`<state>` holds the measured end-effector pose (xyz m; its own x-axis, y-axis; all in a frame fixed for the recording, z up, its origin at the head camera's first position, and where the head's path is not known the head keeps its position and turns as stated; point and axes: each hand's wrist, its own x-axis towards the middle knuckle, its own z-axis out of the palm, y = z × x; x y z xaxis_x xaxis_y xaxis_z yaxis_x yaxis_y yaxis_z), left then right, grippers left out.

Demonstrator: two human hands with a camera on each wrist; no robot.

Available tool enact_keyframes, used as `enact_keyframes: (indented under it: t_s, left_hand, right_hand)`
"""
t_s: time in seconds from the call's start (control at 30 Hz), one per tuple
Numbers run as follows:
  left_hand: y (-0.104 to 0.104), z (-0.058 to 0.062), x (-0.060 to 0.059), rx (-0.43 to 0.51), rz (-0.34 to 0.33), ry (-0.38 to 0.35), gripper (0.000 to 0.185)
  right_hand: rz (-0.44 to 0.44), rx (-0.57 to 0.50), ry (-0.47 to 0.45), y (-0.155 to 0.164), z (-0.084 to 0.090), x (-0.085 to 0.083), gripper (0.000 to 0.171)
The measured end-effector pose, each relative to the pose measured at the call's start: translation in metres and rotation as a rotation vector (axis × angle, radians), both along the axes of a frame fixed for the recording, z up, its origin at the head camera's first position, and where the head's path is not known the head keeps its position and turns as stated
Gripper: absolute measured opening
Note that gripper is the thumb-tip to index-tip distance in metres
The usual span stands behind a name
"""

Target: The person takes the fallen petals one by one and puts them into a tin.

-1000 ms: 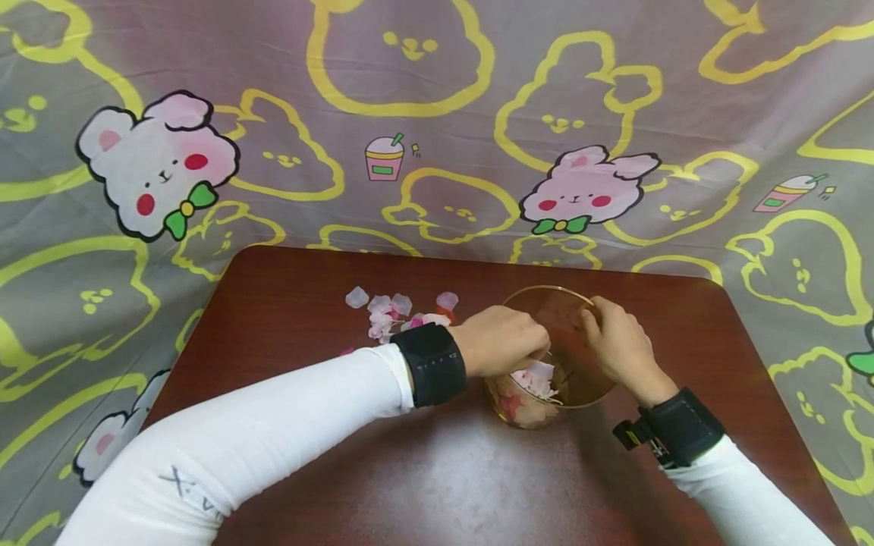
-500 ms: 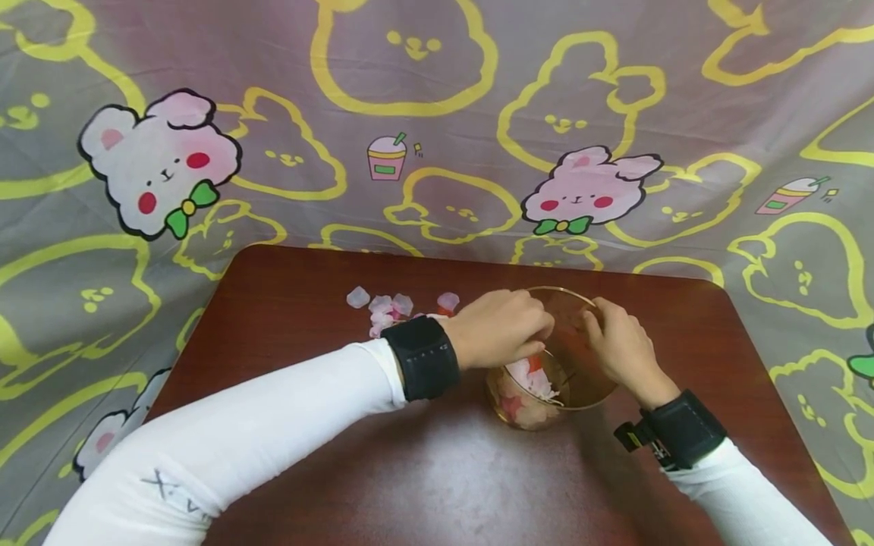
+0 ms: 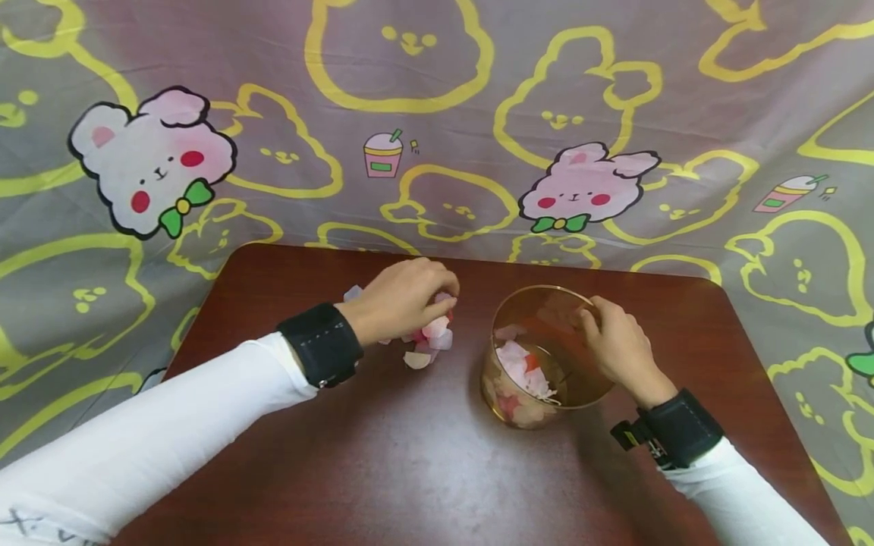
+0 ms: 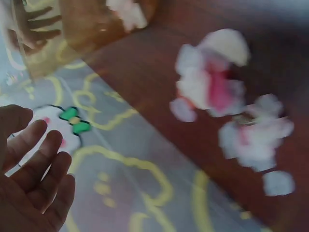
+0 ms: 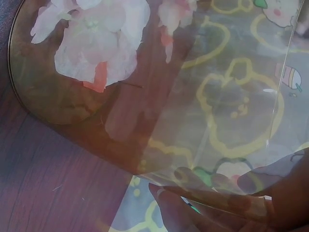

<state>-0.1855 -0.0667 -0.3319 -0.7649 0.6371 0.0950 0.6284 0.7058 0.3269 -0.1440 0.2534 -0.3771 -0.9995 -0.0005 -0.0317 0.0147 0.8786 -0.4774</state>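
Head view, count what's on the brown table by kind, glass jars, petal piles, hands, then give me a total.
Glass jar: 1, petals inside
Loose petal pile on the table: 1; single petals too bunched to count
Hands: 2; left hand on the pile, right hand gripping the jar's rim
Total: 4

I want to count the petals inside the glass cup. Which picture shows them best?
The right wrist view: the petals in the cup fill it, close and sharp, through the glass cup. The head view shows them small; the left wrist view catches a blurred bit.
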Motion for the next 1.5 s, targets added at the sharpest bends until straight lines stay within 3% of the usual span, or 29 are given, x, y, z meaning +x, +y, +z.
enact_keyframes:
  t_s: [0.2,0.43,0.6,0.8,1.0,1.5]
  left_hand:
    - [-0.044,-0.033,0.006,0.002,0.112,-0.095,0.019]
    - [-0.09,-0.078,0.014,-0.041,0.192,-0.118,0.013]
    - [-0.11,-0.1,0.02,-0.088,0.251,-0.15,0.013]
    - [-0.12,-0.119,0.027,-0.111,0.318,-0.116,0.024]
    - [-0.12,-0.132,0.033,-0.109,0.342,-0.057,0.03]
    - [-0.121,-0.133,0.034,-0.086,0.366,-0.045,0.009]
  right_hand:
    - [0.004,-0.007,-0.006,0.001,0.0,0.001,0.024]
    - [0.001,-0.01,0.009,0.0,-0.001,0.001,0.023]
    - [-0.001,-0.007,0.008,0.0,-0.001,0.001,0.024]
    - [-0.003,-0.007,0.003,0.0,-0.001,0.001,0.024]
    - [-0.002,-0.01,0.006,0.0,-0.002,0.001,0.024]
    - [-0.002,-0.008,-0.008,-0.001,-0.001,0.001,0.023]
